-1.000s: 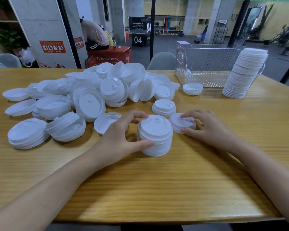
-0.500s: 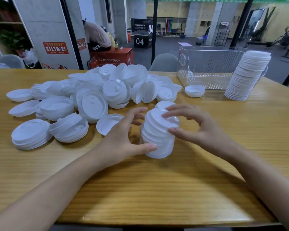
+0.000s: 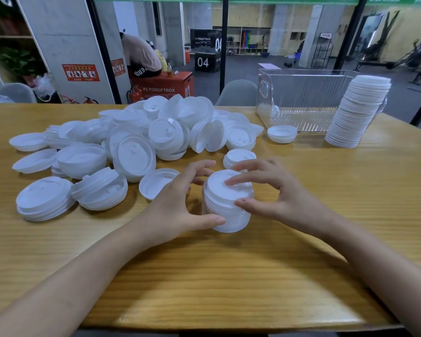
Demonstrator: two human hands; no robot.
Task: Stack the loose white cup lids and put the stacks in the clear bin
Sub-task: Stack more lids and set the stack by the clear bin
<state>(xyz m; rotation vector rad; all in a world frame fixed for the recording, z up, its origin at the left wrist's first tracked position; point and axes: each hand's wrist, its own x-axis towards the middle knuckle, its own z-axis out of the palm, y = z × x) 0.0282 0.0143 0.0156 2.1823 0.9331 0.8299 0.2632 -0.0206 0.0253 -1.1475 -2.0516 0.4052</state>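
Note:
A short stack of white lids point(image 3: 226, 210) stands on the wooden table point(image 3: 229, 276) in front of me. My left hand point(image 3: 178, 203) grips its left side, thumb at the base and fingers curled behind. My right hand point(image 3: 270, 190) holds the top lid, fingertips on its top and thumb against its side. A heap of loose white lids point(image 3: 141, 139) spreads across the left and middle of the table. The clear bin point(image 3: 299, 103) stands at the back right, and a tall lid stack point(image 3: 357, 113) leans against its right end.
A small stack of lids point(image 3: 238, 158) sits just behind my hands. One upturned lid point(image 3: 282, 134) lies in front of the bin. Grey chair backs point(image 3: 237, 92) rise beyond the table's far edge. A person bends over a red box behind the glass.
My right hand picked a lid off the table on the right, carried it over the stack and set it on top. The left hand stayed on the stack.

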